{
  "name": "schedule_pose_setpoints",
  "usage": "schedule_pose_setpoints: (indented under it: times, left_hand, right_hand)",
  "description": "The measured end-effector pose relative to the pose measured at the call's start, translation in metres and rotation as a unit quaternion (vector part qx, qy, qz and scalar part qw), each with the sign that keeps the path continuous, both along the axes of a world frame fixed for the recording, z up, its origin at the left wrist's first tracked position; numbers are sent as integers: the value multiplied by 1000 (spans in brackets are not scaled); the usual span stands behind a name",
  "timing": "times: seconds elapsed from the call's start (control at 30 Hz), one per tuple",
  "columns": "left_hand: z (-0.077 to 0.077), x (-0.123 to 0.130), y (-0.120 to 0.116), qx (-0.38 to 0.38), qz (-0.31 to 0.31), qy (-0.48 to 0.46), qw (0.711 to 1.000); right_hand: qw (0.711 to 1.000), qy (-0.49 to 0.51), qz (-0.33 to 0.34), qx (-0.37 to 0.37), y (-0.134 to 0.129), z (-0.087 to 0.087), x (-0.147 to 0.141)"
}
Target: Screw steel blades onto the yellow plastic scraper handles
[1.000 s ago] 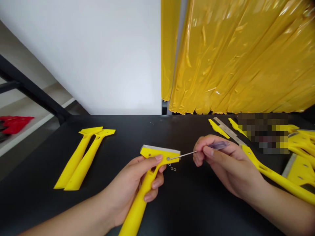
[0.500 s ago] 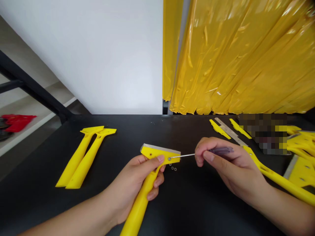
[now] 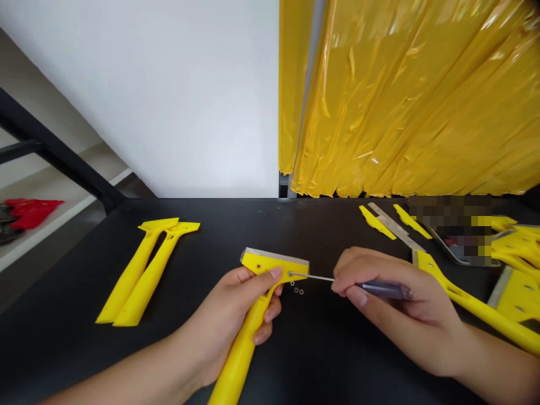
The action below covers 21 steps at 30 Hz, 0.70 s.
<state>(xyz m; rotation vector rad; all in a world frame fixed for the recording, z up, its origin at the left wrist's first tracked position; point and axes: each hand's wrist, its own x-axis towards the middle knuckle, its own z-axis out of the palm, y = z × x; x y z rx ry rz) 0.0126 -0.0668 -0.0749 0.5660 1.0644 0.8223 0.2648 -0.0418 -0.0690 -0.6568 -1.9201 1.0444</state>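
My left hand (image 3: 247, 304) is closed round the neck of a yellow scraper (image 3: 240, 354), its thumb lying on the head. A metal blade edge (image 3: 276, 256) runs along the top of that head. My right hand (image 3: 392, 304) grips a screwdriver (image 3: 382, 289) by its dark translucent handle. The thin shaft points left, and its tip touches the screw at the right end of the scraper head. Several small nuts (image 3: 296, 290) lie on the black table just below the head. Another open hole shows at the head's left end.
Two yellow handles (image 3: 143, 275) lie at the left of the black table (image 3: 76, 337). Yellow strips (image 3: 377, 223), metal blades (image 3: 392, 225) and several yellow scrapers (image 3: 517, 292) are at the right. Yellow plastic sheeting (image 3: 413, 95) hangs behind.
My right hand has turned and tilted the screwdriver, so its handle sits lower, with the tip still at the screw. My left hand and the scraper have barely moved.
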Motion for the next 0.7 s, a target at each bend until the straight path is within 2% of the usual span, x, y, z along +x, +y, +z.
schedule_pose_setpoints:
  times: [0.17,0.33,0.43,0.6,0.7]
  left_hand:
    - [0,0,-1,7,9,9,1000]
    - [-1,1,0,36,-8,74,997]
    - [-1,1,1,71,-22,140,987]
    - [0,-2,6,110,-50,246,962]
    - [1,-3,9,127,-60,294,946]
  right_hand:
    - [995,-46,62,70,0,10,0]
    - [989,-73,73,105,1,13,1]
    - [991,-84,40,97,-2,5,1]
    - [983,-109,-107,98,-7,-11,1]
    - [968,-166,-120,141,-5,-12,1]
